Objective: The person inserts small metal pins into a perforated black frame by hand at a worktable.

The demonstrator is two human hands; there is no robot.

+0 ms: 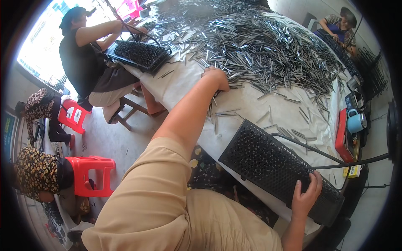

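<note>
My left arm stretches to the near edge of a large heap of slender grey metal pieces [268, 46]. My left hand [215, 78] is closed there, its fingers curled down among the pieces; what they hold is hidden. Close to me at the right, a long black perforated tray [268, 161] lies slanted at the table's edge. Many small, dark, glossy round ends fill its left and middle part. On the tray's right part rests my right hand [307, 194], open, with the thumb apart from the fingers. Loose metal pieces [228, 113] lie between the heap and the tray.
Black cables [331, 159] cross the tray's right end. At the right edge stand a blue mug [356, 121] and a red box [341, 138]. A co-worker [81, 54] sits at the left with another tray [140, 52]. Red stools [92, 173] stand on the floor at left.
</note>
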